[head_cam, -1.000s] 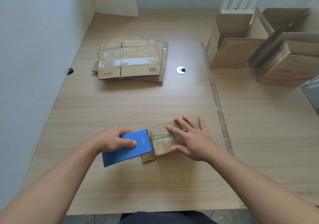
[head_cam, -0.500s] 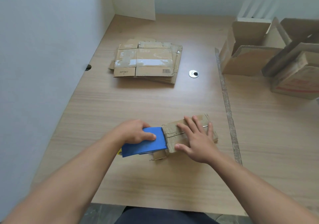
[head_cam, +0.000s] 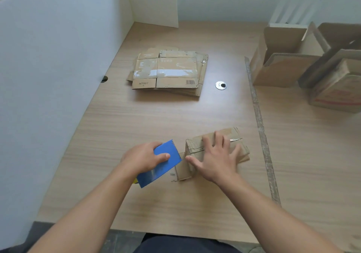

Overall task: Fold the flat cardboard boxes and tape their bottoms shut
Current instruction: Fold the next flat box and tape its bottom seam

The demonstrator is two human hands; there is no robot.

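A small folded cardboard box (head_cam: 195,145) lies on the wooden table near the front, its taped side up. My right hand (head_cam: 214,157) rests flat on top of it with the fingers spread. My left hand (head_cam: 144,156) grips a blue tape dispenser (head_cam: 160,164), which sits just left of the box with a small gap between them. A stack of flat cardboard boxes (head_cam: 168,73) lies further back at the centre left.
Folded open boxes (head_cam: 283,61) stand at the back right, with another box (head_cam: 336,88) beside them. A strip of tape (head_cam: 261,131) runs along the table seam. A round cable grommet (head_cam: 221,85) sits mid-table. A white wall borders the left side.
The blue dispenser has drawn back to the left, off the box's end. My right hand stays pressed on the box top. The camera has shifted slightly.
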